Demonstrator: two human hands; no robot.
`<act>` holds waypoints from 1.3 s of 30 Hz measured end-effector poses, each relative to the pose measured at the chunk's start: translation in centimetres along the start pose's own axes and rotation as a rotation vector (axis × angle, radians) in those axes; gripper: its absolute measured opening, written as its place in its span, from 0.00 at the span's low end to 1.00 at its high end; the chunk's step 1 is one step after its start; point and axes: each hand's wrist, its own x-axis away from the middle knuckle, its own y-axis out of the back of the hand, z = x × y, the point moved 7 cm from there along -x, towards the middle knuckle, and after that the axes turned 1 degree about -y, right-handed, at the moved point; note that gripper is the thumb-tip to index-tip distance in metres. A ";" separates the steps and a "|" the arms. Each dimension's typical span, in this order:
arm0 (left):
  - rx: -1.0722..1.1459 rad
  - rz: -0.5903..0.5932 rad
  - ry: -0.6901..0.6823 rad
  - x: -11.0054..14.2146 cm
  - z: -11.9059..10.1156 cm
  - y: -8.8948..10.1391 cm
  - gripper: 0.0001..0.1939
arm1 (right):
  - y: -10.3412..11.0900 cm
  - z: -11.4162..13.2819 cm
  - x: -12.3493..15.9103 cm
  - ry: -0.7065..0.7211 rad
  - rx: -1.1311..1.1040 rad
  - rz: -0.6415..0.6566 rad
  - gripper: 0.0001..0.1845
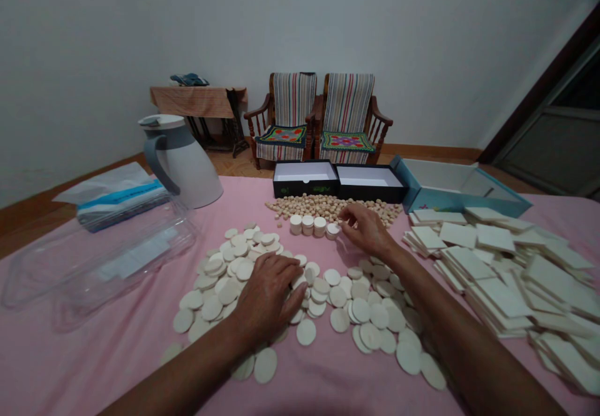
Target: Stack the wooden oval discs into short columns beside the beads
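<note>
Round pale wooden discs (227, 291) lie in a loose heap across the pink cloth. My left hand (269, 285) rests on this heap, fingers bent and thumb curved in around discs beside its fingertips. Beyond it stands a row of short disc stacks (307, 225), several in all. The lowest stack (332, 232) is at the right end of the row. My right hand (365, 228) reaches its right side, thumb and forefinger pinched at the edge of a disc on top. Small wooden beads or cubes (319, 206) are spread behind the row.
Two black open boxes (305, 188) and a blue box (462, 185) stand at the back. Square wooden tiles (497, 238) are piled at right. At left are a grey-white jug (190, 166), a clear plastic tray (126, 260) and a blue-white packet (119, 197). Two chairs (347, 116) stand beyond.
</note>
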 end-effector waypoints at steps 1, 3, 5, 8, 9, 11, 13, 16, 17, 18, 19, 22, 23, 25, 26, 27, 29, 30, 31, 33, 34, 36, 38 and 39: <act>0.000 -0.001 -0.001 0.0 0.0 0.0 0.08 | 0.3 0.2 0.0 -0.016 0.015 0.058 0.06; 0.000 -0.003 -0.004 0.0 0.0 0.0 0.08 | 0.2 0.7 0.6 -0.028 0.032 0.293 0.05; -0.001 -0.005 -0.008 0.0 0.0 -0.1 0.09 | -0.6 1.3 2.0 -0.033 0.034 0.585 0.05; -0.004 0.000 -0.006 0.1 0.1 -0.1 0.09 | -1.2 1.8 3.9 -0.042 0.055 0.834 0.11; -0.006 0.002 -0.005 0.1 0.1 -0.2 0.09 | -1.3 1.8 4.1 -0.043 0.063 0.857 0.14; -0.008 0.006 -0.002 0.0 0.1 -0.2 0.09 | -1.6 1.8 4.3 -0.036 0.062 0.858 0.16; -0.006 0.008 -0.003 0.0 0.1 -0.2 0.09 | -2.0 1.7 4.3 -0.033 0.050 0.846 0.15; -0.004 0.011 -0.008 0.0 0.0 -0.2 0.09 | -2.3 1.4 4.2 -0.034 0.044 0.837 0.16; -0.004 0.012 -0.007 0.1 0.0 -0.2 0.09 | -2.3 1.4 4.0 -0.031 0.044 0.819 0.16; -0.003 0.012 -0.004 0.1 0.1 -0.2 0.09 | -2.2 1.4 3.8 -0.026 0.040 0.784 0.15; -0.001 0.012 -0.001 0.1 0.1 -0.1 0.09 | -1.9 1.4 3.5 -0.020 0.032 0.732 0.14; 0.006 0.010 0.005 0.1 0.1 -0.1 0.08 | -1.2 1.4 2.4 0.001 0.012 0.558 0.12; 0.007 0.012 0.005 0.1 0.1 -0.1 0.08 | -1.2 1.3 2.2 0.015 0.013 0.525 0.11; 0.009 0.015 0.003 0.1 0.0 -0.1 0.08 | -1.4 1.0 2.1 0.046 0.032 0.499 0.11; 0.010 0.015 0.002 0.0 0.0 -0.1 0.08 | -1.6 0.7 2.1 0.051 0.046 0.499 0.12; 0.009 0.014 0.001 0.0 0.0 -0.1 0.08 | -1.8 0.3 2.1 0.042 0.058 0.502 0.14; 0.008 0.011 0.001 0.0 0.0 -0.1 0.08 | -2.3 -0.8 2.3 -0.024 0.075 0.512 0.17; 0.007 0.012 0.002 0.0 0.0 -0.1 0.08 | -2.5 -1.4 2.4 -0.069 0.079 0.516 0.19; 0.006 0.012 0.002 0.0 -0.1 -0.1 0.09 | -2.7 -1.8 2.5 -0.108 0.082 0.518 0.20; 0.003 0.009 0.000 0.0 -0.1 0.0 0.09 | -2.8 -2.2 2.6 -0.145 0.102 0.508 0.18; 0.000 0.005 -0.002 0.0 -0.1 0.1 0.09 | -2.8 -2.2 2.6 -0.144 0.119 0.506 0.17; -0.004 -0.009 -0.005 0.0 -0.1 0.2 0.09 | -2.8 -1.9 2.6 -0.138 0.152 0.512 0.16; -0.003 -0.017 -0.008 0.0 -0.1 0.2 0.09 | -2.5 -1.7 2.4 -0.156 0.171 0.498 0.13; -0.003 -0.019 -0.010 -0.1 -0.1 0.2 0.09 | -2.2 -1.5 2.1 -0.162 0.167 0.464 0.12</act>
